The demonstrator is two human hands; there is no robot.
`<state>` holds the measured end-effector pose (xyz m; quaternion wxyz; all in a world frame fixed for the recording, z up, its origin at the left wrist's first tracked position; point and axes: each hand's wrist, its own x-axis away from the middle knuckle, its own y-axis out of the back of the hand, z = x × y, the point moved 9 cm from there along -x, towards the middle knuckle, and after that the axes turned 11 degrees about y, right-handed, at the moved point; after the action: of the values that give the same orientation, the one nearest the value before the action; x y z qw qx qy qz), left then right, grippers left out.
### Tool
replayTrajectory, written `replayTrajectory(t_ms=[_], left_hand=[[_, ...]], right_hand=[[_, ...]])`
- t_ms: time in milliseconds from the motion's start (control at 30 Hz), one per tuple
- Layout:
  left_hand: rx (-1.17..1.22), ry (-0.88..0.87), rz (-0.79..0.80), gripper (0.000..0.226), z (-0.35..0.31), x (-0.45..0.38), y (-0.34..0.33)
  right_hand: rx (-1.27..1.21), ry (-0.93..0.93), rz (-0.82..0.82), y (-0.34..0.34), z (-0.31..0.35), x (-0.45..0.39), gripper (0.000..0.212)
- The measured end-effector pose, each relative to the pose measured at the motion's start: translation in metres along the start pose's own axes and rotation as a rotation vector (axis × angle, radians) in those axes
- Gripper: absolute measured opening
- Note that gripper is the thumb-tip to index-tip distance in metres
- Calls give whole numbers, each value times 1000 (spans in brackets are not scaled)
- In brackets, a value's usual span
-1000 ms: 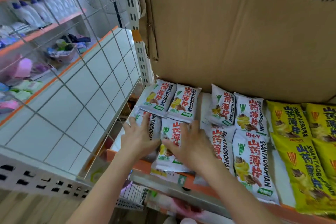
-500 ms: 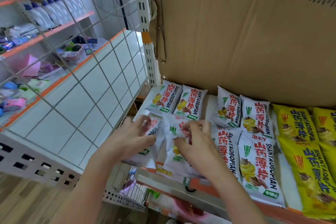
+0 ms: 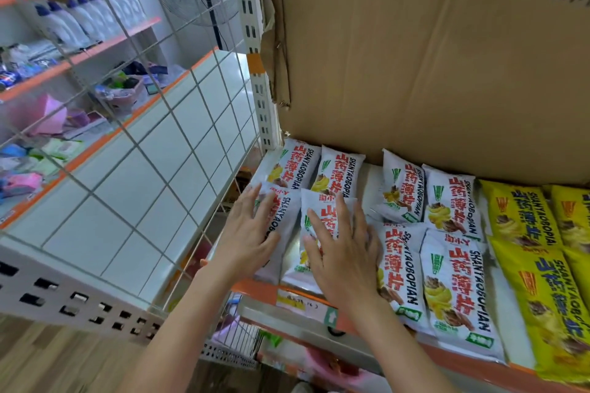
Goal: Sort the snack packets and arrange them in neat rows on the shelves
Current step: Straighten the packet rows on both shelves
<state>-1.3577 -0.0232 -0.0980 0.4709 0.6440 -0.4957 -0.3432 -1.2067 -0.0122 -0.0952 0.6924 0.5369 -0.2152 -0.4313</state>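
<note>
The right hand (image 3: 346,260) is lying flat, fingers spread, pressing a white snack packet (image 3: 322,217) at the front of the shelf (image 3: 255,290). The left hand (image 3: 252,233), also open, is resting on the neighbouring white packet (image 3: 282,220). Both packets are showing red lettering. Behind them, more white packets (image 3: 338,174) are lying in a row, with yellow packets (image 3: 523,217) to the right.

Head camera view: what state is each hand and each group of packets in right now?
Left hand: open, flat on a white packet.
Right hand: open, flat on the neighbouring packet.
Other white packets: lying flat in rows.
Yellow packets: lying flat, at the right.
</note>
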Motion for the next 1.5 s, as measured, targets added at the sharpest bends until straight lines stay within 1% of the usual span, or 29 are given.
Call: replayTrajectory(t_ms=[100,233,367,533,600,667,733,800,867,933,1000,1067,1133,1200,1233,1300,1400,1500], left_hand=[[-42,1,31,91,1,-2,-17],[-133,28,45,82,4,-5,-28],[-175,15,67,93,1,-5,-29],[-57,106,56,102,7,-2,-25],[89,139,8,105,8,3,-17],[304,185,-34,101,14,8,-8],[421,198,-77,94,19,13,-3],[396,181,-137,82,18,17,1],[380,150,-188,72,9,17,6],[394,66,-230,63,-13,14,13],[374,-26,-234,57,-43,7,13],[348,-94,-189,54,-77,-2,9],[343,-137,-129,51,-109,-14,3],[343,-184,-65,52,-138,-29,-6],[323,-197,-24,54,-152,-39,-14],[253,-173,71,60,-176,-59,-33],[141,-47,256,80,-203,-82,-67],[-36,-4,300,103,-218,-94,-86]], right_hand=[[44,55,30,-8,4,-5,50],[191,77,87,-20,6,-8,51],[208,4,97,-26,5,-10,55],[197,-124,83,-31,1,-9,69],[207,-111,69,-30,2,-9,71],[226,-73,56,-28,5,-11,71],[214,-45,72,-30,6,-12,71],[151,-19,105,-31,8,-11,72],[47,4,90,-21,7,-9,70],[-54,-37,79,-1,-6,-3,63],[-77,-83,19,25,-26,5,56],[-94,-147,-74,51,-58,13,46],[-80,-247,-130,70,-100,19,38],[-46,-345,-161,81,-146,20,36],[-28,-392,-158,85,-168,20,38],[-33,-480,-83,82,-201,16,51],[-108,-601,64,66,-225,13,75],[-87,-630,138,57,-228,8,91]])
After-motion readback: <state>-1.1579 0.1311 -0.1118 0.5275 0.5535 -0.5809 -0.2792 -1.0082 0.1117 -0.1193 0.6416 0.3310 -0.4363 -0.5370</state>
